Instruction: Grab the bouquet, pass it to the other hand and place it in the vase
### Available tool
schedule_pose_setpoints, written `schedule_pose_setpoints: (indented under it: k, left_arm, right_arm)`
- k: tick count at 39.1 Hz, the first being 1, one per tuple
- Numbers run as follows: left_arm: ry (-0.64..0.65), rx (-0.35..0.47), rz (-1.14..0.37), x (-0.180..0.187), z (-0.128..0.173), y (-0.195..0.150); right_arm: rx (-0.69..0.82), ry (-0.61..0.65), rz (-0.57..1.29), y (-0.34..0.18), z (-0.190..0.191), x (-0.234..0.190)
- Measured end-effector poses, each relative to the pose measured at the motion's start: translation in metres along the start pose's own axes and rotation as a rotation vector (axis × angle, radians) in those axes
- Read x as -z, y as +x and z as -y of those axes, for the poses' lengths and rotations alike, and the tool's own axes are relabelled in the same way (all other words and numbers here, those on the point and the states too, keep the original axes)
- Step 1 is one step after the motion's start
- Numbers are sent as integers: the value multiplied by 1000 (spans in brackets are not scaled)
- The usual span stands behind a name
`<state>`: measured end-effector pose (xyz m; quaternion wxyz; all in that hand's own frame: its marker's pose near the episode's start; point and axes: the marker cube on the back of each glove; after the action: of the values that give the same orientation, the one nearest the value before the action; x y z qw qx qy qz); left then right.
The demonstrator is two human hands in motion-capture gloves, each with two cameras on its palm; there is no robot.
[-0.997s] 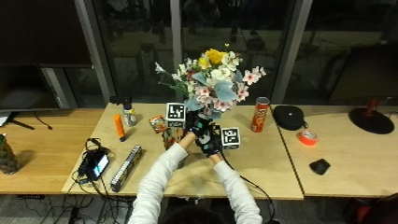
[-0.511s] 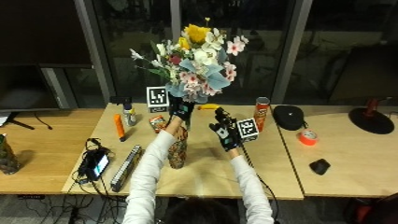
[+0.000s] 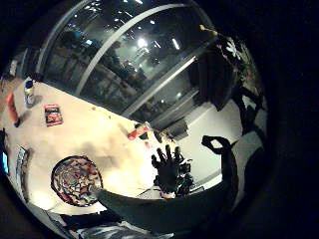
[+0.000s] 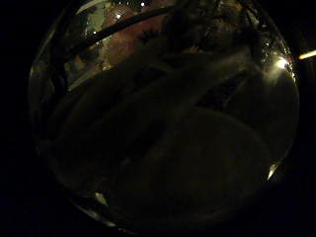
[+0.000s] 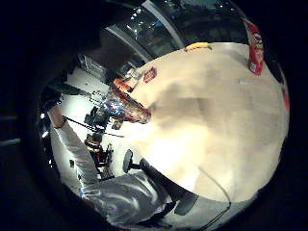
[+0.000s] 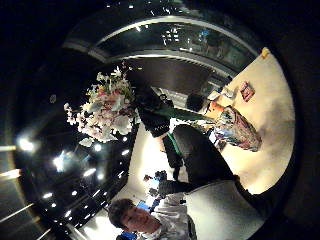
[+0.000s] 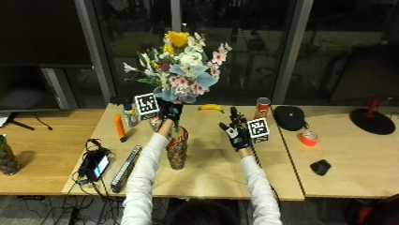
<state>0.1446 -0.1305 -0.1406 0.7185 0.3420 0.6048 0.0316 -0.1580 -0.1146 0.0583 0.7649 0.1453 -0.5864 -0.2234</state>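
Your left hand (image 7: pixel 169 111) grasps the bouquet (image 7: pixel 180 68) at 12 o'clock above the vase (image 7: pixel 177 147); your right hand (image 7: pixel 236 132) is released. Off-centre stems could topple it.

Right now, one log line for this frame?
left hand: holds bouquet above vase | right hand: open, fingers spread, empty | vase: upright on table

Count on table and above it:
- bouquet (image 7: pixel 181 65): one
- vase (image 7: pixel 177 146): one
- gloved hands: two, left (image 7: pixel 169 112), right (image 7: pixel 236 132)
- banana (image 7: pixel 211 108): one
- red can (image 7: pixel 263 108): one
- orange tape roll (image 7: pixel 307 138): one
- orange marker (image 7: pixel 119 127): one
- bottle (image 7: pixel 129 115): one
- black cap (image 7: pixel 290 116): one
- small black object (image 7: pixel 320 167): one, near right
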Motion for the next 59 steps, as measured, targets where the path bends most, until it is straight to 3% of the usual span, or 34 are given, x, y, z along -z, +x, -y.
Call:
schedule_pose_setpoints:
  k: [3, 15, 18, 24, 29, 37, 42, 46, 48, 51, 56, 59]
  left_arm:
    - [38, -4, 32, 3, -1, -17]
    - [39, 97, 34, 6, -13, -59]
    - [-64, 146, 47, 9, -27, -82]
    - [-412, 271, 180, 35, -74, -151]
    - [-511, 299, 272, 62, -104, -196]
    - [-468, 273, 327, 73, -107, -202]
    - [-460, 250, 346, 74, -109, -200]
    - [-453, 246, 348, 74, -111, -196]
    - [-452, 244, 354, 74, -112, -195]
    - [-453, 229, 370, 74, -114, -196]
    - [-454, 191, 405, 77, -117, -194]
    - [-456, 164, 420, 78, -119, -191]
  right_arm:
    - [-147, -6, 30, 3, -8, -2]
    - [-187, -18, 6, 16, -7, -8]
    - [-203, -33, 1, 24, -9, -9]
    - [-272, -105, -42, 45, -20, -4]
    - [-323, -103, -86, 66, -28, 12]
    - [-337, -72, -81, 79, -33, 29]
    - [-199, -40, -112, 94, -31, 37]
    - [-339, -71, -58, 85, -40, 40]
    - [-337, -96, -11, 67, -46, 40]
    - [-292, -102, 14, 46, -51, 38]
    - [-127, -107, 90, 67, -50, 34]
    - [-92, -80, 16, 88, -47, 31]
